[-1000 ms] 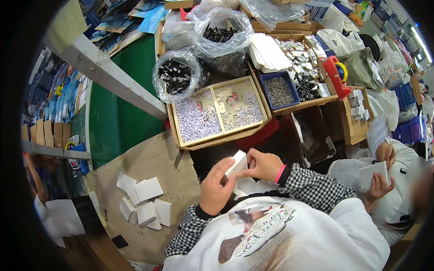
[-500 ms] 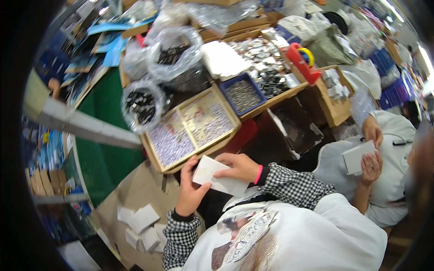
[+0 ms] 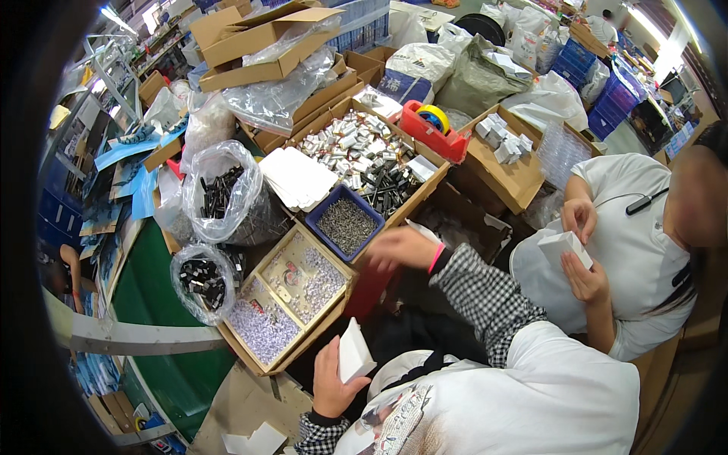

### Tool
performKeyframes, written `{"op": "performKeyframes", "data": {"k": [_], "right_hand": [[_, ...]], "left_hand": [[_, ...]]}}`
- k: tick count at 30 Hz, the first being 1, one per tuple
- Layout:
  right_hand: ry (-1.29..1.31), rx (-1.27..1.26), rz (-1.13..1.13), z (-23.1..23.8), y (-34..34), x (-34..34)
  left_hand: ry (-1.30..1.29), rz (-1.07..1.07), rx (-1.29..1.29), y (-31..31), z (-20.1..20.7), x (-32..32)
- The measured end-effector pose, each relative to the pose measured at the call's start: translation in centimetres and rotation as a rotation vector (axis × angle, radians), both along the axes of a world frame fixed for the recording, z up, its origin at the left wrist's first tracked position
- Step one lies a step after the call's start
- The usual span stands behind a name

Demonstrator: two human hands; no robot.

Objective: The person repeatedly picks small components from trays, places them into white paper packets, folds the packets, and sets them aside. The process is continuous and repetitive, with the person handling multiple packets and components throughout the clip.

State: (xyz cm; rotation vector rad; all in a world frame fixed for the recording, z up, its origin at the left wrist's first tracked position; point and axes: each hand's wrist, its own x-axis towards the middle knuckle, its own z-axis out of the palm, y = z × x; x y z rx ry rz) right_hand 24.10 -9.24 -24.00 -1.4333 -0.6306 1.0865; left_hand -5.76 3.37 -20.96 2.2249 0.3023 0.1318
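Note:
My left hand (image 3: 331, 385) is closed around a small white box (image 3: 354, 353), held tilted near my chest. My right hand (image 3: 407, 249), with a pink band at its wrist, is stretched forward, apart from the box. Its fingers are smeared by motion, so their grip cannot be made out. Nearest to it is a blue tray (image 3: 369, 205) of small metal screws. Left of that lies a two-part wooden tray (image 3: 294, 340) filled with tiny pale purple and white pieces. Behind the blue tray, a cardboard box (image 3: 421, 191) holds many small white and black parts.
White cards (image 3: 298, 176) are stacked beside the blue tray. Plastic bags of black parts (image 3: 202, 282) stand at the left. A red tape dispenser (image 3: 434, 136) rests on the box edge. At the right, a co-worker's hands (image 3: 585, 277) hold another white box. More white boxes (image 3: 256, 441) lie lower left.
My right hand has let go of the white box and moved forward toward the blue tray. The left hand keeps the box, turned more upright. The whole view has shifted.

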Motion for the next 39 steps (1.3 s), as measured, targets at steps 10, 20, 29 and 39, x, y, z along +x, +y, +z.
{"op": "performKeyframes", "data": {"k": [10,20,29,39], "right_hand": [[-1.231,-0.677,-0.396,-4.3,-1.3,18.2],[-1.280,-0.851,0.178,-4.7,-0.5,23.1],[-1.380,-0.798,0.284,-4.1,-0.5,23.5],[-1.435,-0.535,0.391,0.2,0.0,24.9]], "left_hand": [[0.220,0.120,-1.105,-3.2,-3.5,-1.2],[0.293,0.173,-1.118,-2.3,-3.6,-0.3],[0.284,0.127,-1.142,-1.7,-3.3,1.2],[0.242,0.130,-1.171,-1.5,-3.1,1.3]]}}
